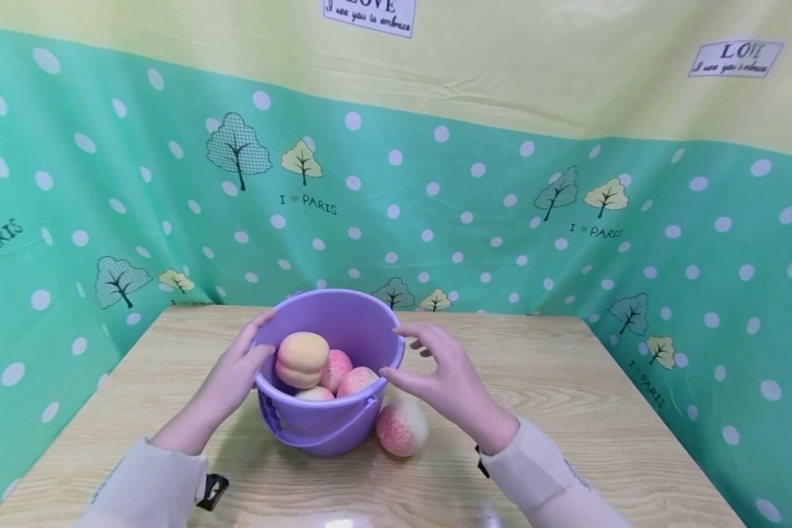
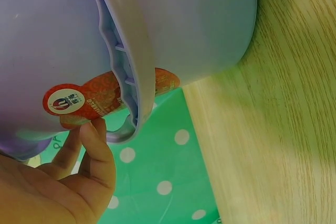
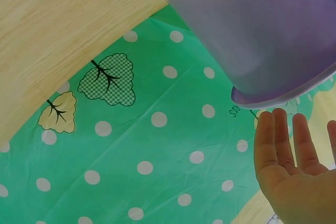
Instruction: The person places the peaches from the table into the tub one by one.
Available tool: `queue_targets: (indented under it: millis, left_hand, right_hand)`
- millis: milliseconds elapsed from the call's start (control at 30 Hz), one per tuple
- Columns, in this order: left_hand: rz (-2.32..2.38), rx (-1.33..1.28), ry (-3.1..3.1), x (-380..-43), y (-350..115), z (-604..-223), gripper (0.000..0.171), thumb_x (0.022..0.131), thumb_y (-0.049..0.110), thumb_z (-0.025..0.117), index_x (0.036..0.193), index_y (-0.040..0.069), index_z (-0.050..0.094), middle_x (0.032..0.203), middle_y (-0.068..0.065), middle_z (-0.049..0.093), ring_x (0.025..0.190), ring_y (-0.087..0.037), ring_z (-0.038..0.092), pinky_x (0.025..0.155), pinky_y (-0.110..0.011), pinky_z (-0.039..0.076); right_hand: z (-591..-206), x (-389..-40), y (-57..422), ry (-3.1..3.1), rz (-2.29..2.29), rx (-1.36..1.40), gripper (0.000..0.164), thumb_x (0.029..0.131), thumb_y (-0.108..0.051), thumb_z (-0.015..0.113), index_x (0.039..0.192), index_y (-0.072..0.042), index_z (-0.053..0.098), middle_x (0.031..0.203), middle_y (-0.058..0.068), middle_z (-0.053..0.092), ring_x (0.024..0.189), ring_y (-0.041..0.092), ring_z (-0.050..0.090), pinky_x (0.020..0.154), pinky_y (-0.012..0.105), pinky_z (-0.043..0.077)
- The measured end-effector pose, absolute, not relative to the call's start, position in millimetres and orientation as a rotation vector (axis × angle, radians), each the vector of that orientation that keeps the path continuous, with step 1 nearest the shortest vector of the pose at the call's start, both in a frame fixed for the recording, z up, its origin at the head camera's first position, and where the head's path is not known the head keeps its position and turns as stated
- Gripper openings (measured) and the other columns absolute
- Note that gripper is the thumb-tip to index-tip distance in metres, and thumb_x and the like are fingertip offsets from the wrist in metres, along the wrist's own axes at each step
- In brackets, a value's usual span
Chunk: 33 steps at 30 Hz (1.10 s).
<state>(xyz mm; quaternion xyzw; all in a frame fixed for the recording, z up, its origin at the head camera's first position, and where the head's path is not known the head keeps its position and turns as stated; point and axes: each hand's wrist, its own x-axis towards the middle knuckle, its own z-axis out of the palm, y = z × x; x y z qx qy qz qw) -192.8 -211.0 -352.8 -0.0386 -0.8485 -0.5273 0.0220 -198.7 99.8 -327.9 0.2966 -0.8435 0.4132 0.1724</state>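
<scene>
A purple bucket (image 1: 330,301) stands on the table with its opening facing up, its handle hanging down on the near side. Inside lie several peaches, an orange-yellow one (image 1: 302,359) on top and pink speckled ones (image 1: 358,381) lower down. My left hand (image 1: 236,361) grips the bucket's left rim, thumb over the edge and fingers outside, near a red sticker (image 2: 84,100). At the right rim my right hand (image 1: 445,370) has its fingers spread, the tips close to or touching the edge. Another pink and white peach (image 1: 402,427) rests on the table against the bucket's right side.
The wooden table (image 1: 534,411) reaches back to a green and yellow curtain (image 1: 462,198) with dots and trees, which also hangs along the left and right sides.
</scene>
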Motion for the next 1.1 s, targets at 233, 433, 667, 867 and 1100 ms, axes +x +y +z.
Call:
queue_targets:
  millis: [233, 433, 667, 867, 1100]
  left_hand:
    - [-1.637, -0.113, -2.615, -193, -211, -354, 0.06, 0.103, 0.017, 0.037, 0.159, 0.014, 0.018, 0.156, -0.029, 0.03, 0.12, -0.041, 0.054, 0.076, -0.033, 0.053]
    - [-1.645, -0.111, -2.609, -193, -211, -355, 0.06, 0.102, 0.016, 0.038, 0.159, 0.013, 0.018, 0.156, -0.03, 0.03, 0.119, -0.04, 0.054, 0.074, -0.031, 0.052]
    - [-1.654, -0.114, -2.604, -193, -210, -355, 0.06, 0.102, 0.016, 0.037, 0.159, 0.014, 0.018, 0.156, -0.03, 0.029, 0.123, -0.041, 0.052, 0.076, -0.03, 0.052]
    - [-1.645, -0.122, -2.603, -193, -210, -354, 0.06, 0.102, 0.015, 0.038, 0.159, 0.013, 0.018, 0.156, -0.03, 0.03, 0.123, -0.041, 0.051, 0.076, -0.03, 0.052]
    - [-1.648, -0.123, -2.601, -193, -210, -353, 0.06, 0.102, 0.015, 0.038, 0.159, 0.013, 0.018, 0.155, -0.03, 0.032, 0.115, -0.039, 0.056, 0.075, -0.031, 0.052]
  right_hand:
    - [-334, -198, 107, -2.401, 1.15, 0.843, 0.05, 0.079, -0.026, 0.084, 0.124, -0.021, 0.065, 0.122, -0.002, 0.068, 0.104, 0.012, 0.061, 0.085, 0.03, 0.056]
    - [-340, -197, 111, -2.406, 1.135, 0.841, 0.051, 0.078, -0.028, 0.085, 0.125, -0.019, 0.066, 0.121, -0.003, 0.068, 0.104, 0.012, 0.061, 0.085, 0.033, 0.057]
    - [-343, -196, 114, -2.386, 1.131, 0.836, 0.049, 0.078, -0.028, 0.085, 0.122, -0.016, 0.067, 0.118, -0.003, 0.068, 0.1, 0.013, 0.063, 0.083, 0.031, 0.057]
    - [-347, -196, 116, -2.399, 1.133, 0.829, 0.045, 0.078, -0.027, 0.084, 0.119, -0.017, 0.067, 0.117, 0.0, 0.069, 0.099, 0.014, 0.063, 0.083, 0.03, 0.057]
    - [-352, -196, 116, -2.437, 1.139, 0.786, 0.042, 0.076, -0.027, 0.085, 0.114, -0.019, 0.068, 0.112, -0.006, 0.068, 0.097, 0.012, 0.062, 0.083, 0.03, 0.057]
